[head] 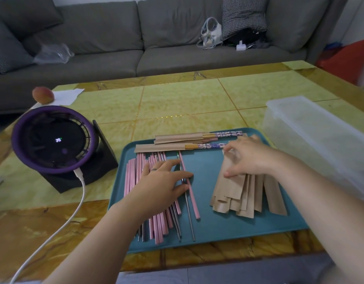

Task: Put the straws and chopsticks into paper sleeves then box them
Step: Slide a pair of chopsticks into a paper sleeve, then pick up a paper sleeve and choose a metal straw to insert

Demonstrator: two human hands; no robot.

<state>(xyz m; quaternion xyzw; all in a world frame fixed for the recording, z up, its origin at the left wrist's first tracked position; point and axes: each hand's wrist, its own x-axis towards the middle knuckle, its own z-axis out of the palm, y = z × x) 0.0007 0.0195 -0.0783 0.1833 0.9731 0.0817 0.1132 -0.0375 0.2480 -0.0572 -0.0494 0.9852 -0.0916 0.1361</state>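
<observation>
Teal tray (205, 167), yellow table (177, 103), grey sofa (107, 33) behind — left fingers (171, 163) flat on straws (132, 175); right fingers (231, 148) gripping sleeves (238, 193)

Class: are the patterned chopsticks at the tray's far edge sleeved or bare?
Sleeved: paper sleeves cover most of the chopsticks; only their patterned ends stick out.

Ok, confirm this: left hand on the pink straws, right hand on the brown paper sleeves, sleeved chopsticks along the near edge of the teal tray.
Wrong edge: the sleeved chopsticks lie along the far edge of the teal tray, as the head view shows. The left hand is on the pink straws and the right hand on the brown paper sleeves.
</observation>
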